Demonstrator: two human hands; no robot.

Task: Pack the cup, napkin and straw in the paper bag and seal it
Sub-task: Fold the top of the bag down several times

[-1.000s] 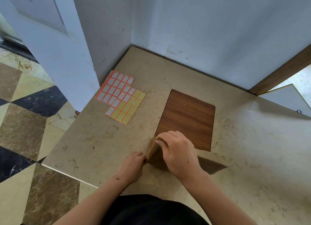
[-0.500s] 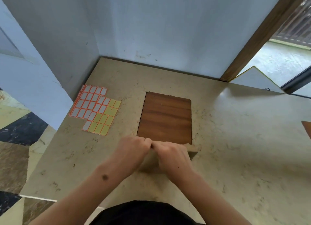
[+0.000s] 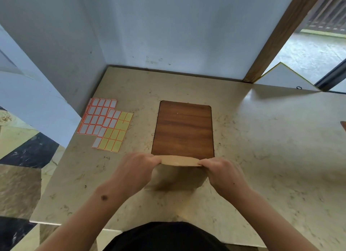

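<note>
Here both hands (image 3: 179, 173) pinch the paper bag (image 3: 178, 173), contents hidden.

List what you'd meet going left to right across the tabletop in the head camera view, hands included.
Label sticker sheets → left hand → paper bag, pinched at its folded top between both hands → right hand. The wooden inset panel sits behind the bag, so it has no separate place in the order.

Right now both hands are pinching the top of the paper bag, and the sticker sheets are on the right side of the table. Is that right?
Not quite. The head view shows the sticker sheets on the left side of the table, not the right. The rest is right: the left hand and right hand pinch the top of the paper bag.
</note>
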